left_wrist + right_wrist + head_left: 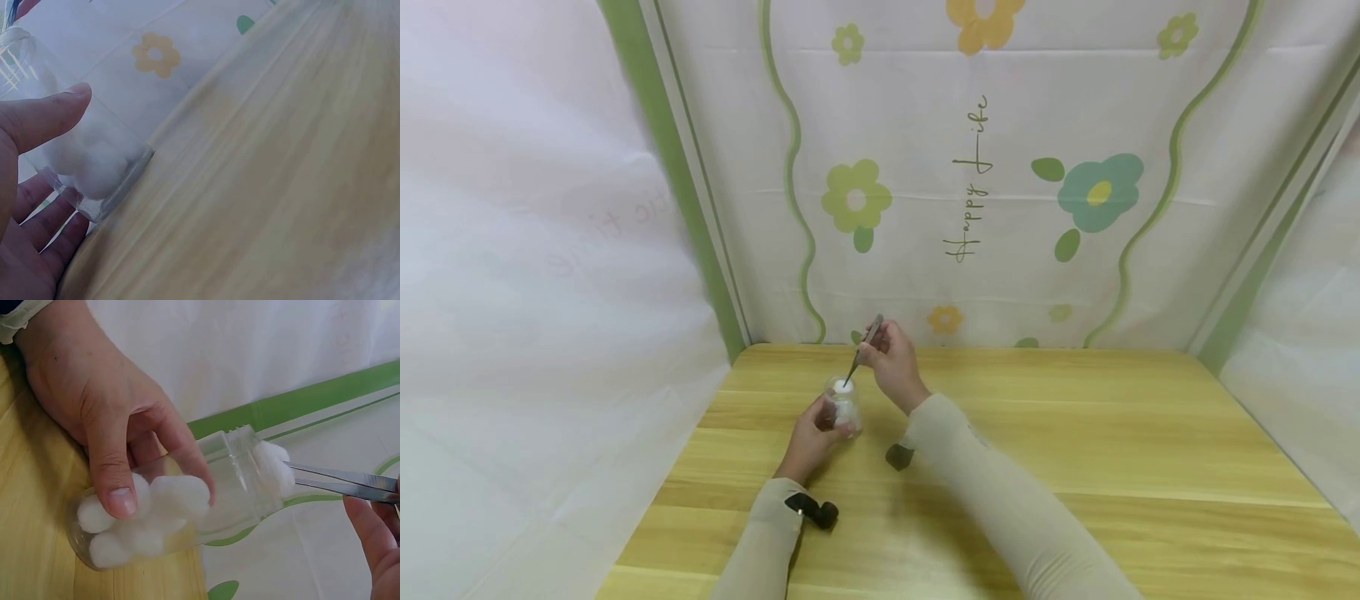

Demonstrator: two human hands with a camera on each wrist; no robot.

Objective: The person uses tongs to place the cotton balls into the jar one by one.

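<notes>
My left hand (pixel 811 437) grips a clear jar (pixel 215 519) round its side, thumb on one face and fingers behind. The jar stands upright with its base on the table, and several white cotton balls (pixel 181 495) lie in its lower part. My right hand (pixel 895 365) pinches metal tweezers (pixel 353 483), their tips angled down toward the jar. A cotton ball (pixel 275 469) sits at the jar's mouth, with the tweezer tips right at it. In the left wrist view the jar's lower part (pixel 134 172) shows beside the thumb.
The wooden table (pixel 1075 442) runs to a flower-printed curtain (pixel 910 125) behind the jar. White curtain walls hang at both sides. Black wrist cameras sit at the left wrist (pixel 812 508) and the right wrist (pixel 898 456).
</notes>
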